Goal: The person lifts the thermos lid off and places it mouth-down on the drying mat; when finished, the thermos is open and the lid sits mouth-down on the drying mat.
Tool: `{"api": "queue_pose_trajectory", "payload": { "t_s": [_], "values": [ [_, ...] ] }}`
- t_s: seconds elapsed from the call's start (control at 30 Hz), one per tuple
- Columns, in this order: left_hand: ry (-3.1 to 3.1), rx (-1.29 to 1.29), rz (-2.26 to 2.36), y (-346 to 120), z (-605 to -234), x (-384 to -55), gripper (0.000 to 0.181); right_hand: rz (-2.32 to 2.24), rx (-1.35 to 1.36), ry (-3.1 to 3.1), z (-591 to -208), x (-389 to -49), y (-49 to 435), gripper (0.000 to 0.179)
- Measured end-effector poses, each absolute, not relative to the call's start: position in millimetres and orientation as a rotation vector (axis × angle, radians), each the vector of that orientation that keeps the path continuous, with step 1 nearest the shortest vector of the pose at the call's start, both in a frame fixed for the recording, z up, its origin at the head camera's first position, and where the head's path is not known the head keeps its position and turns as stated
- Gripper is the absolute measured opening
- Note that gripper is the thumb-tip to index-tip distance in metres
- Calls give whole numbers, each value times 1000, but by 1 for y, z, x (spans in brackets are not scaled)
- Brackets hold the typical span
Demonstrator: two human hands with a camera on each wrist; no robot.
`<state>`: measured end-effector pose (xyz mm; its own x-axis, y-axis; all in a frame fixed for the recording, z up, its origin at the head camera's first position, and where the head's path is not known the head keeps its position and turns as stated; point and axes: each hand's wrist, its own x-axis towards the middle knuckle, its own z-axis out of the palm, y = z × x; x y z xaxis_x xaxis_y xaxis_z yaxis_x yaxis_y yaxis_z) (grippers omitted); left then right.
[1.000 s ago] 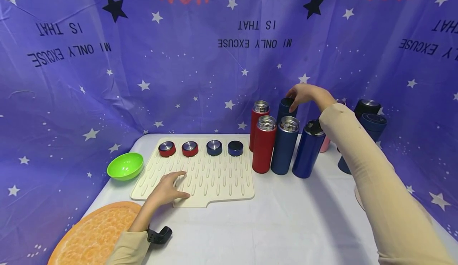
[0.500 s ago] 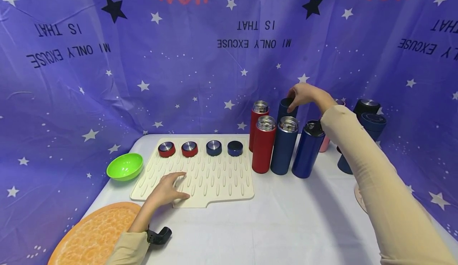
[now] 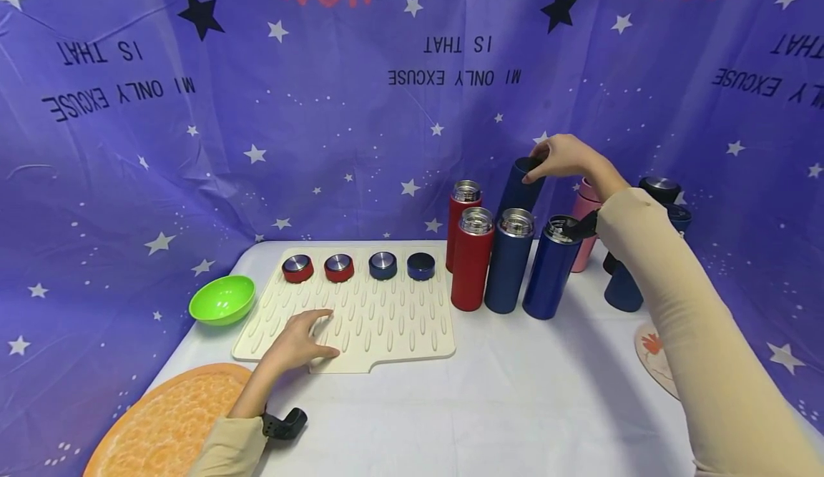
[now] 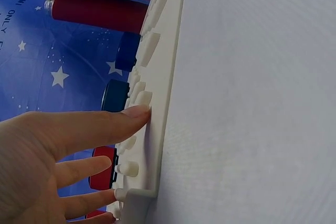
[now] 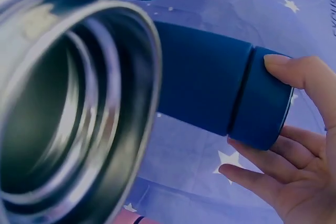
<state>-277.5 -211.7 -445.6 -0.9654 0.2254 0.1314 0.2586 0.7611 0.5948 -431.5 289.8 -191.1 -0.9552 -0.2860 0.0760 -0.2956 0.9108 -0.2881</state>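
My right hand (image 3: 566, 156) grips a dark blue thermos (image 3: 523, 185) by its top, behind the other bottles. In the right wrist view, thumb and fingers hold the thermos's lid (image 5: 262, 98), which is on the body. The thermos leans; its base is hidden. An uncapped blue bottle (image 3: 552, 269) stands under my right forearm, its steel mouth large in the right wrist view. My left hand (image 3: 297, 341) rests at the front of the cream ridged mat (image 3: 412, 345), fingers apart and holding nothing. Along the mat's back sit two red lids (image 3: 339, 268) and two blue lids (image 3: 383, 266).
Two uncapped red bottles (image 3: 472, 269) and a dark blue one (image 3: 508, 269) stand right of the mat. Behind my right arm are a pink bottle (image 3: 584, 212) and dark bottles (image 3: 623, 287). A green bowl (image 3: 222, 300) and orange round mat (image 3: 170, 420) lie left.
My right hand has moved up and to the right with the dark blue thermos, which now leans. More of the pink bottle shows. My left hand has stayed still.
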Motion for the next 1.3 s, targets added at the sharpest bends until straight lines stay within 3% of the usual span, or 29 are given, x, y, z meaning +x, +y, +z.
{"api": "queue_pose_trajectory", "payload": {
  "t_s": [0.83, 1.3],
  "values": [
    [-2899, -471, -977, -216, -444, -276, 80, 685, 204, -2762, -119, -372, 323, 90],
    [-2904, -460, -976, -214, -444, -275, 80, 804, 122, -2598, -57, -315, 332, 76]
  ]
}}
